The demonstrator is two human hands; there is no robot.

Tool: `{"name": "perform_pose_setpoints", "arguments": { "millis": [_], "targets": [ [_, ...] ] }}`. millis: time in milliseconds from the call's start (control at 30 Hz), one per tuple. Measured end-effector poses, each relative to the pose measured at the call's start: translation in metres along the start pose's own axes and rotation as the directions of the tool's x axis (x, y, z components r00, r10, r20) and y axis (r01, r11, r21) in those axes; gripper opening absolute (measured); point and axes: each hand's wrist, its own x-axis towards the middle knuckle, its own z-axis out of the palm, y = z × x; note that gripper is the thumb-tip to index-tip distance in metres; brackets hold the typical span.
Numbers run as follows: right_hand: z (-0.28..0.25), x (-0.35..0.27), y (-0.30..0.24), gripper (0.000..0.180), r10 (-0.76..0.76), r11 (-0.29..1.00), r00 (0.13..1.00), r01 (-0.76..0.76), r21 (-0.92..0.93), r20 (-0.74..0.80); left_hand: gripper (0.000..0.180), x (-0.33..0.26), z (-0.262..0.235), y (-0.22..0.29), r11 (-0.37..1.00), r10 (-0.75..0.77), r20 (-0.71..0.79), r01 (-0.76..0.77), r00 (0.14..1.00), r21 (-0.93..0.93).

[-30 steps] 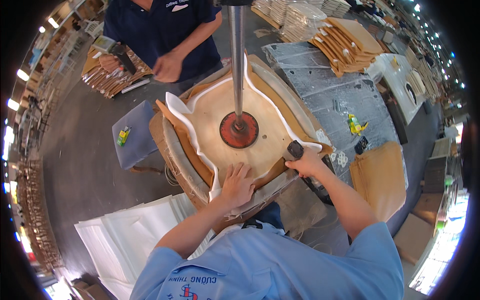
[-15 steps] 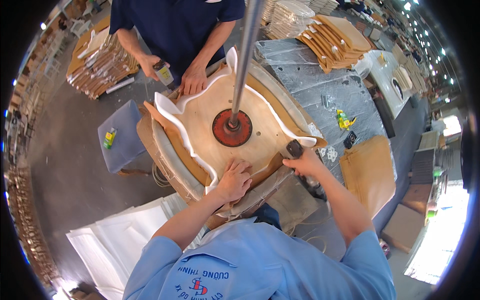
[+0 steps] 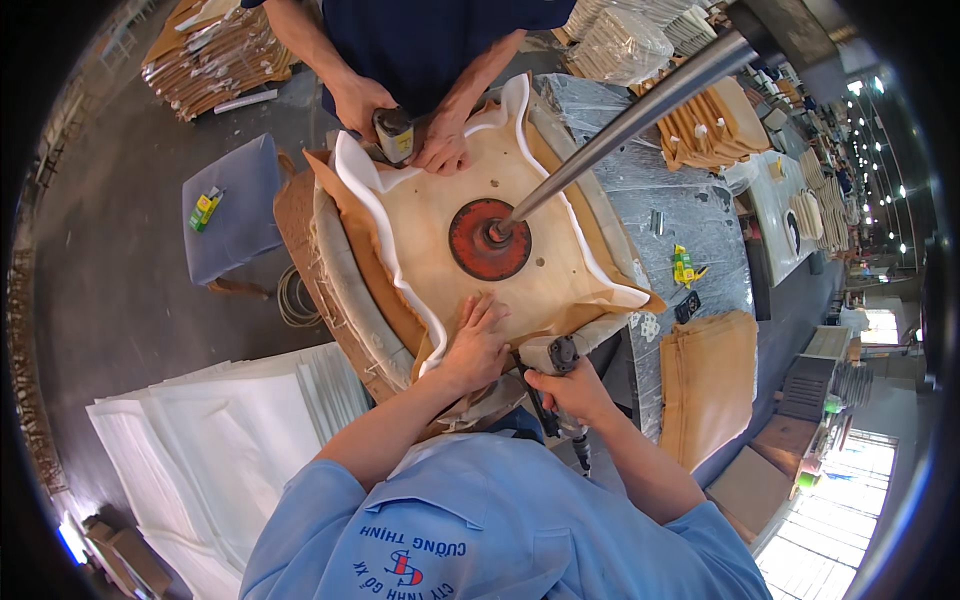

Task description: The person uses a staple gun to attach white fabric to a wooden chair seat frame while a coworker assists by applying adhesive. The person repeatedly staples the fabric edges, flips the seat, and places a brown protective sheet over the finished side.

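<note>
A plywood seat board (image 3: pixel 425 225) lies underside up on a padded round rest, with white foam (image 3: pixel 392 262) and a tan cover (image 3: pixel 352 228) around its edges. A red disc (image 3: pixel 475 258) on a metal rod (image 3: pixel 625 122) bears on the board's middle. My left hand (image 3: pixel 476 348) lies on the near edge with fingers stretched over the wood, holding nothing. Just right of it, my right hand (image 3: pixel 578 392) grips a staple gun (image 3: pixel 548 352), its nose at the near edge. The gun's hose fitting hangs below my hand.
Across the board, a co-worker's hand (image 3: pixel 362 102) holds another staple gun (image 3: pixel 394 138) at the far edge. White sheets (image 3: pixel 215 430) are stacked at the near left. A blue cushioned stool (image 3: pixel 235 215) stands left. Tan covers (image 3: pixel 708 385) lie on the plastic-wrapped table (image 3: pixel 690 215) at right.
My right hand has brought the staple gun left along the near edge, close to my left hand. The co-worker's gun has moved right to the far edge. The view has shifted.
</note>
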Motion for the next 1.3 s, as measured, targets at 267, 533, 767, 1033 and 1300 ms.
{"name": "perform_pose_setpoints", "arguments": {
  "millis": [267, 533, 767, 1033, 1300],
  "targets": [
    [0.014, 0.006, -0.013, 0.029, 0.059, 0.991, 0.997, -0.064, -0.115, -0.047, 0.017, -0.002, -0.001, 0.003, 0.999, -0.031, -0.016, 0.031, 0.999, -0.020],
    [0.021, 0.016, -0.010, 0.057, -0.046, 0.957, 0.990, 0.006, -0.289, -0.134, 0.022, 0.021, -0.052, -0.002, 0.997, -0.030, 0.290, 0.007, 0.957, 0.080],
    [-0.010, -0.018, 0.021, 0.042, -0.105, 0.992, 0.980, 0.116, 0.057, -0.166, 0.020, 0.068, -0.039, 0.019, 0.995, -0.062, 0.144, 0.073, 0.988, -0.071],
    [-0.099, -0.013, 0.039, 0.026, -0.111, 0.984, 0.963, 0.141, 0.107, -0.246, 0.037, 0.096, 0.031, 0.046, 0.986, -0.050, 0.152, 0.025, 0.987, 0.167],
    [-0.121, 0.031, 0.001, 0.029, -0.056, 0.998, 0.992, 0.059, 0.026, -0.110, 0.029, 0.102, 0.050, 0.047, 0.986, -0.141, 0.065, 0.135, 0.988, 0.098]
  ]
}}
